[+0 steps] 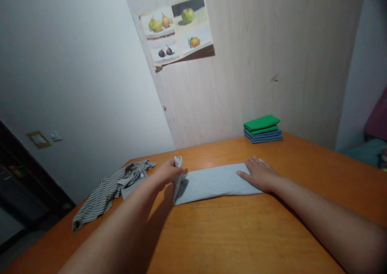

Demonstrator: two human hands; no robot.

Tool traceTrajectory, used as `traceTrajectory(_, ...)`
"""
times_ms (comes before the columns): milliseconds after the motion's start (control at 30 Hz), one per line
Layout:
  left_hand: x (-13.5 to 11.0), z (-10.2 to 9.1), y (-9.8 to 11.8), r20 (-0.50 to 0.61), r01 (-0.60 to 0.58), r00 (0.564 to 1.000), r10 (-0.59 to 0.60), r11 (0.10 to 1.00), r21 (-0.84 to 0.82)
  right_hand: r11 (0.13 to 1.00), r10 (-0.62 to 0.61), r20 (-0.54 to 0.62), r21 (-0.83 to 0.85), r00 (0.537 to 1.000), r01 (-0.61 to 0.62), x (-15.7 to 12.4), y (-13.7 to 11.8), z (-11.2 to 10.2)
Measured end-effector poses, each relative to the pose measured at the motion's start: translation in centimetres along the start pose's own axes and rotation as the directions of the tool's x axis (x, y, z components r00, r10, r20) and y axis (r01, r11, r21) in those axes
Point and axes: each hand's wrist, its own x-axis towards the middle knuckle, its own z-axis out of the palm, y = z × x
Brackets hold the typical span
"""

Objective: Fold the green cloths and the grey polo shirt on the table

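Observation:
A light grey garment (211,182) lies folded into a long strip across the middle of the orange wooden table (242,233). My left hand (168,172) pinches the strip's left end and lifts it slightly off the table. My right hand (258,174) lies flat, fingers stretched out, pressing down on the strip's right end.
A crumpled striped garment (109,189) lies at the table's left edge beside the grey one. A stack of folded green and blue cloths (262,128) sits at the back of the table against the wooden wall. A fruit picture (177,30) hangs above.

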Motion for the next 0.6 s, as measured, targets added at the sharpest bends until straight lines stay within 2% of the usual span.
traceTrajectory(200, -0.2, 4.7, 0.4, 0.024, -0.038, 0.999, 0.035, 0.99, 0.132, 1.0, 0.007, 0.013, -0.008, 1.0, -0.007, -0.1, -0.2, -0.2)
traceTrajectory(300, -0.3, 6.2, -0.1, 0.011, -0.038, 0.999, 0.037, 0.98, 0.195, 1.0, 0.007, 0.012, -0.01, 1.0, -0.007, -0.1, -0.2, -0.2)
traceTrajectory(400, -0.3, 6.6, -0.3, 0.011, -0.07, 0.998, 0.069, 0.972, 0.225, 1.0, 0.007, 0.016, -0.009, 1.0, -0.006, 0.0, -0.2, -0.2)
traceTrajectory(500, -0.2, 6.3, -0.2, 0.024, -0.134, 0.991, 0.132, 0.967, 0.215, 1.0, 0.003, 0.018, -0.004, 1.0, -0.003, 0.0, -0.2, -0.2)
traceTrajectory(600, 0.1, 5.4, -0.2, -0.04, -0.204, 0.975, 0.218, 0.955, 0.213, 1.0, 0.005, 0.019, 0.001, 1.0, -0.005, 0.0, -0.3, -0.3)
